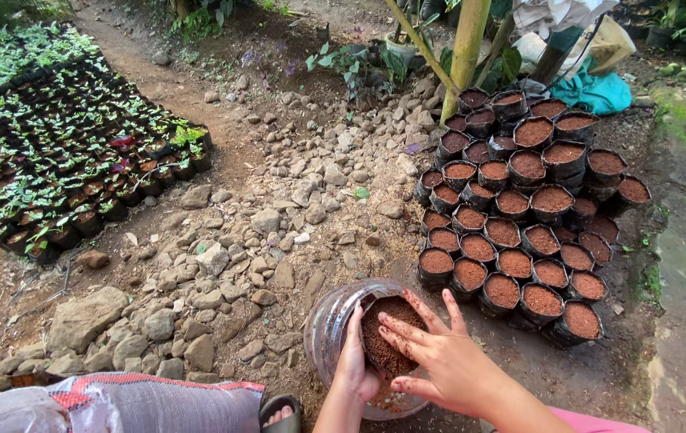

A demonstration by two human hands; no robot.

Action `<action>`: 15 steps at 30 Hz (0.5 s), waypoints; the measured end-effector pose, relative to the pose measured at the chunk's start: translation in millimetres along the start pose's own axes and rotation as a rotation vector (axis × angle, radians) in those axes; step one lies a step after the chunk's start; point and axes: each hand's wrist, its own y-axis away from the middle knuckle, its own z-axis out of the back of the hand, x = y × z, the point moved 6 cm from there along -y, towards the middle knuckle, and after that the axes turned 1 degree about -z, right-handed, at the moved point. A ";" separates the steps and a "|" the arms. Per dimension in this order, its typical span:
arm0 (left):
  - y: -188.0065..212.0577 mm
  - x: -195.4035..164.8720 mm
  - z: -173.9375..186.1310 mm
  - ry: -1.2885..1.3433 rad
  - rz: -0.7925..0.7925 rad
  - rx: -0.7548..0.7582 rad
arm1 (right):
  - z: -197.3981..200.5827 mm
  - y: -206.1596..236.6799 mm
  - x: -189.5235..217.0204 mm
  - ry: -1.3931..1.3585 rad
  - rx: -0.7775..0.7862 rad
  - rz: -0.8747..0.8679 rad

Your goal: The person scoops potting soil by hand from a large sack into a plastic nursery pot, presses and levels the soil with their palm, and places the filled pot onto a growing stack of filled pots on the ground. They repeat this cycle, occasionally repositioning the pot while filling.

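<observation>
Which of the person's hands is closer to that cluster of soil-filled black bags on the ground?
The right hand. It rests over the small black soil-filled bag, on the side facing the cluster of black soil-filled nursery bags. The left hand holds that bag's far edge, farther from the cluster.

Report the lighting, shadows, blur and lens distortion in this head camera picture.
Head view: soft, even daylight with no hard shadows or glare; the right hand, the left hand and the soil-filled bag between them look sharp, as do the filled black bags; wide-angle distortion bends the edges, curving the seedling bed and leaning the bamboo pole; no motion blur shows.
</observation>
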 end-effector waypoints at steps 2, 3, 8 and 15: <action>-2.0 -3.1 -0.1 0.025 -0.060 0.004 | -1.7 1.2 -2.1 -0.014 0.013 -0.032; -2.8 -4.4 0.4 0.029 -0.063 -0.004 | -0.3 2.6 -3.2 0.002 -0.007 -0.038; -1.0 -8.1 0.9 0.041 -0.071 -0.043 | 0.6 9.8 -3.2 0.030 0.010 -0.050; -1.7 -8.9 5.0 0.050 -0.097 -0.076 | 2.9 13.6 6.9 -0.012 -0.016 0.021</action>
